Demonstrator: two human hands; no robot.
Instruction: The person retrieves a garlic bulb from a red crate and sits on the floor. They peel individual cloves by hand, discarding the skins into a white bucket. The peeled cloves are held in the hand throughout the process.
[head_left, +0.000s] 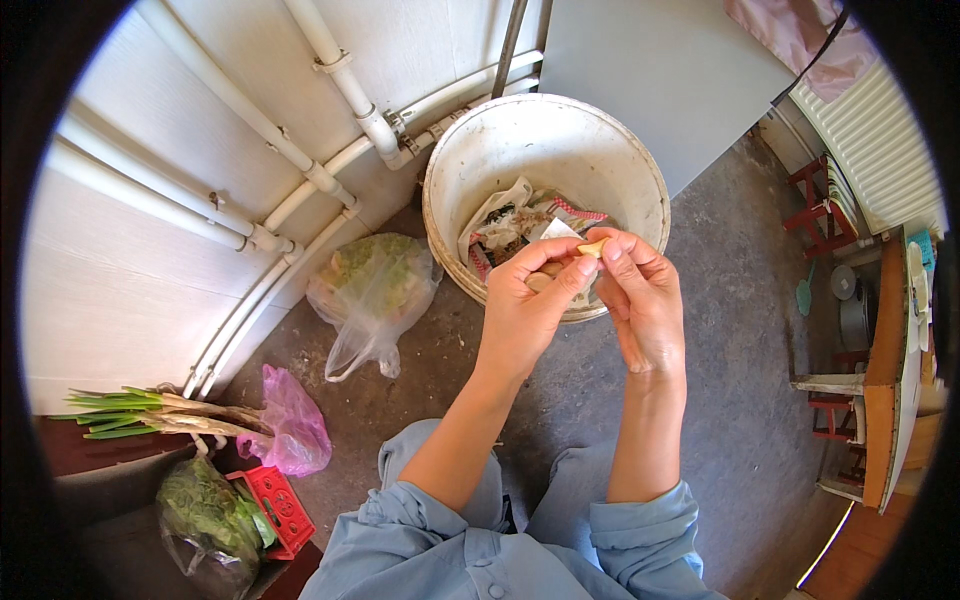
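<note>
Between the fingertips of both my hands is a small pale-yellow clove-like piece (592, 248), probably garlic. My left hand (529, 289) pinches it from one side and also cups a few rounded tan pieces (538, 281) against its palm, partly hidden by the fingers. From the other side, the thumb and fingers of my right hand (641, 281) grip the same yellow piece. Both hands are above the near rim of a large, stained white bucket (540, 127). Inside the bucket lie crumpled papers, dark scraps and packaging with red checks (574, 210).
A clear bag of leafy greens (375, 281) rests left of the bucket. Further left are green onions in a pink bag (289, 427), a red plastic basket (274, 514) and more bagged greens (206, 510). White pipes (337, 82) line the wall. Low stools (825, 199) stand at right.
</note>
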